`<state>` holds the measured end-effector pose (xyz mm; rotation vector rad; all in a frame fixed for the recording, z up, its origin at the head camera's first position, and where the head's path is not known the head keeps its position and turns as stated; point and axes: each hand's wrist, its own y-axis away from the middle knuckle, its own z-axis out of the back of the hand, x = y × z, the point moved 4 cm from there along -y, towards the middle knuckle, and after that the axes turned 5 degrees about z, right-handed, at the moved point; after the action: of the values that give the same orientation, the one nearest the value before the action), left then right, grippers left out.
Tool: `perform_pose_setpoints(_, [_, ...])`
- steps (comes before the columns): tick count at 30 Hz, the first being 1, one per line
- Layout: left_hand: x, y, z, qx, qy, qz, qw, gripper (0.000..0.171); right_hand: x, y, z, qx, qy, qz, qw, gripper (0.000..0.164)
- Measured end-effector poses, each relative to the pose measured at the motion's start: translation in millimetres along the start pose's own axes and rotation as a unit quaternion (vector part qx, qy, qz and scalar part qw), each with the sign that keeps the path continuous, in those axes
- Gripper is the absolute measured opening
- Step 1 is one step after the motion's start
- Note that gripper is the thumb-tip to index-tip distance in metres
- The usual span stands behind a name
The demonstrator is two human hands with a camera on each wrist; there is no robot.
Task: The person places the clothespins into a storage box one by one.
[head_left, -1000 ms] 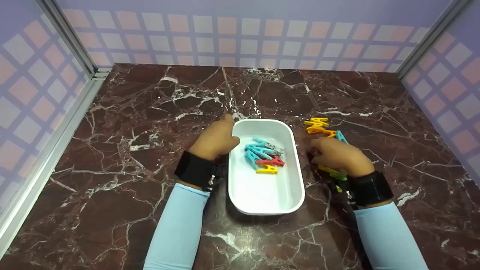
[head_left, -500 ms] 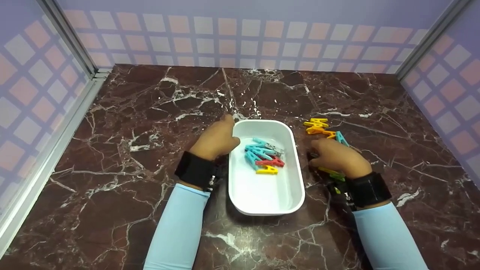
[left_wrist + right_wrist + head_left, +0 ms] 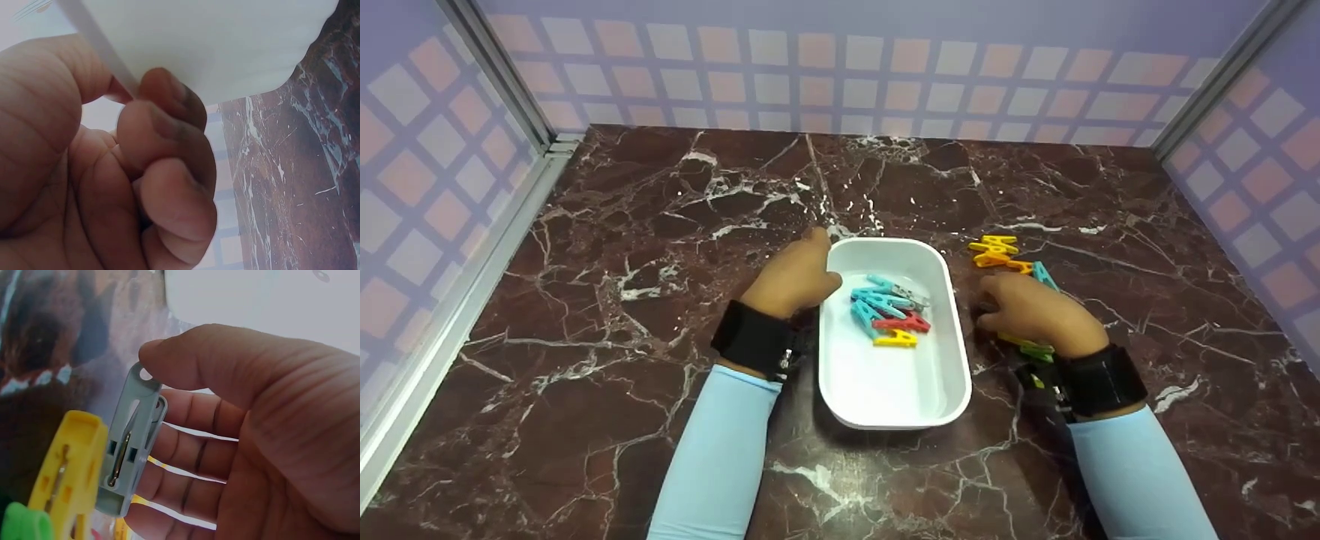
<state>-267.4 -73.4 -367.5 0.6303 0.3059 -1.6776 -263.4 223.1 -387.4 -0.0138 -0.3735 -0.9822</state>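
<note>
Tub (image 3: 877,390): head view — white, a little right of the tabletop's middle (image 3: 585,450), well short of its far edge; probably light, stiff plastic.
Left hand (image 3: 789,279): at the tub's left edge, toward its far corner, thumb reaching over.
Pegs inside (image 3: 880,300): blue, red and yellow ones heaped mostly toward the tub's far end.
Loose pegs (image 3: 997,244): yellow, orange and blue ones between the tub's far right corner and the tabletop's right edge.
Right hand (image 3: 1039,309): just right of the tub's right edge, its grip hidden from above.
Rim (image 3: 100,48): left wrist view — the left hand pinches it, fingers curled against the outer wall; smooth, perhaps slick, so the edge is the sensible hold.
Gray peg (image 3: 132,433): right wrist view; pinched by the right thumb and fingers near its holed end, outside the tub. Likely very light, hard and springy; hold it across both arms, gently, lest it twist.
Yellow peg (image 3: 67,461): just beside the gray one.
</note>
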Motion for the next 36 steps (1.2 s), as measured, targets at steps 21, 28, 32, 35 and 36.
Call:
perform_pose_setpoints(21, [-0.6,-0.7,-1.5,0.002,0.004,0.009,1.0,0.057,73.4,0.4,40.7,-0.048,-0.018,0.037,0.998,0.013])
perform_pose_setpoints(28, [-0.5,1.1,0.8,-0.011,0.007,-0.008,0.9999,0.055,101.5,-35.0,34.7,-0.032,-0.019,0.064,0.997,0.017])
perform_pose_setpoints(32, [-1.2,1.9,1.4,-0.016,0.011,-0.007,0.9998,0.056,105.6,-55.1,26.5,-0.025,-0.004,0.074,0.997,0.017])
perform_pose_setpoints(35, [-1.6,1.7,1.5,-0.012,0.012,-0.002,0.9999,0.054,105.7,-63.8,21.5,-0.02,0.009,0.076,0.997,0.019])
perform_pose_setpoints(36, [-1.6,1.4,1.6,-0.012,0.012,0.0,0.9999,0.054,105.2,-65.7,20.0,-0.017,0.01,0.074,0.997,0.02])
